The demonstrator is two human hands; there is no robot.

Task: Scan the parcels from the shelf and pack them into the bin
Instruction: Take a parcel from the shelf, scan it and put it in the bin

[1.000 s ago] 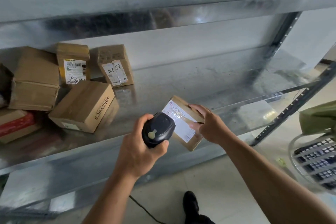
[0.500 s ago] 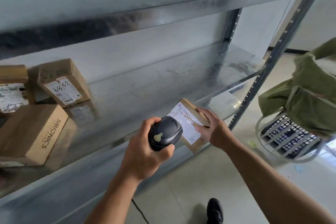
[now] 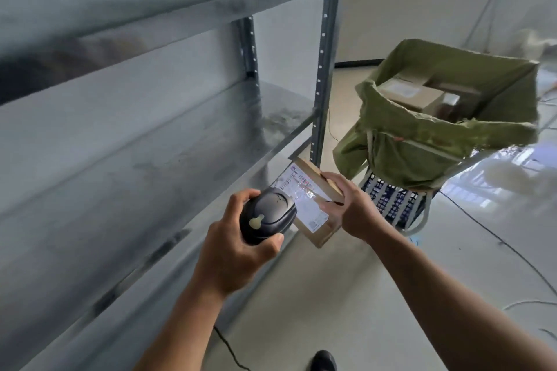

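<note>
Right hand (image 3: 355,211) around parcel (image 3: 310,215) (scanner (image 3: 268,220) just beside)

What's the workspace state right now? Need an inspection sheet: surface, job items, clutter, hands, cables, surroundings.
Surface: metal shelf, scuffed and reflective.
Job's things: parcel held in front of the shelf edge, label toward the scanner; bin lined in green fabric, cardboard boxes inside.
Clutter: nothing seen.
Hands: left hand grips the scanner; right hand holds the parcel by its edge.
Cables: dark cable on the floor below the left arm; thin cable across the floor at right.
Surroundings: white wall, glossy floor, dark shoe at the bottom edge.
</note>
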